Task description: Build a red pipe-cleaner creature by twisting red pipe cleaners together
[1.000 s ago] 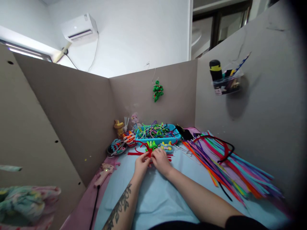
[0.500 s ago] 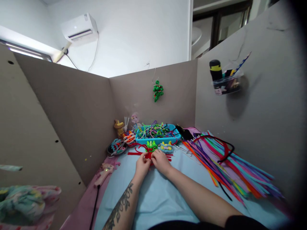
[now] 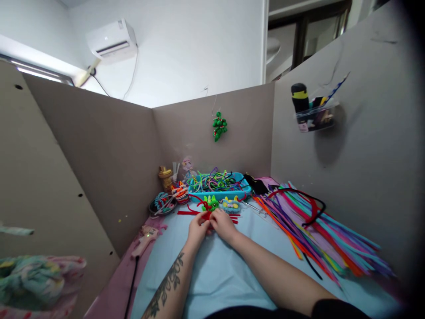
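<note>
Red pipe cleaners (image 3: 187, 213) lie across the blue cloth and run in between my two hands. My left hand (image 3: 198, 228) pinches a red piece from the left side. Close beside it, my right hand (image 3: 223, 223) has its fingers closed on the same red piece. The small part between the fingertips is mostly hidden. Just beyond the hands sit a green fuzzy figure (image 3: 210, 203) and a light blue and yellow fuzzy figure (image 3: 231, 204). Loose red strands curl up left of the green figure.
A blue tray (image 3: 212, 195) of tangled stems stands behind. Colourful pipe cleaners (image 3: 312, 226) spread at right, with scissors (image 3: 262, 211) nearby. On the left are a bowl (image 3: 162, 210), an orange figure (image 3: 180, 192) and a glue gun (image 3: 145, 243) with its cord.
The red strands beside the green figure have shifted slightly and one now reaches further up and left. Both hands keep nearly the same place and grip.
</note>
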`<state>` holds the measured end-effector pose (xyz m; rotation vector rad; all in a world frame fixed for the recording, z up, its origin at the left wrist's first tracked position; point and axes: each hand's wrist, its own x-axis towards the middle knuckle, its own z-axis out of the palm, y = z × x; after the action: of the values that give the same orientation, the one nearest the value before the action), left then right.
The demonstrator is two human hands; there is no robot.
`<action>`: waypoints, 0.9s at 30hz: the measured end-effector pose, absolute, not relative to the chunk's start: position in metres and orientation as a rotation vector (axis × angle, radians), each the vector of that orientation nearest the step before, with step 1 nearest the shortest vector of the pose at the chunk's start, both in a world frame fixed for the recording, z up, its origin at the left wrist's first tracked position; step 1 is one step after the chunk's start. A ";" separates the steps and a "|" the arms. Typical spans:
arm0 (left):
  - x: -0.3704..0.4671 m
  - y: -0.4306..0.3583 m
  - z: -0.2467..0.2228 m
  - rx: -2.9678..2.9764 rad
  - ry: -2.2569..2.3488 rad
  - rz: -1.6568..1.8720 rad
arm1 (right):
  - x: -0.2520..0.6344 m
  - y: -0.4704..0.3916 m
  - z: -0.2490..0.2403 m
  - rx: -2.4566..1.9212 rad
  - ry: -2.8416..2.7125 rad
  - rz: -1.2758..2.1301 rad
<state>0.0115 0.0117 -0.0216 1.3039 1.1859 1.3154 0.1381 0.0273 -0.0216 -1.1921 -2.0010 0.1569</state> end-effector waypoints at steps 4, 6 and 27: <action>0.010 0.011 -0.017 1.161 1.154 1.281 | 0.139 0.028 -0.022 -1.163 -1.975 0.270; 0.008 0.010 -0.015 1.111 1.171 1.325 | 0.140 0.028 -0.021 -1.130 -1.935 0.331; 0.007 0.007 -0.009 1.189 1.191 1.542 | 0.141 0.039 -0.016 -0.963 -1.412 0.820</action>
<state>0.0067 0.0072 -0.0093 1.1892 1.1911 1.5419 0.1413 0.0393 -0.0164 -0.9632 -1.4117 0.8204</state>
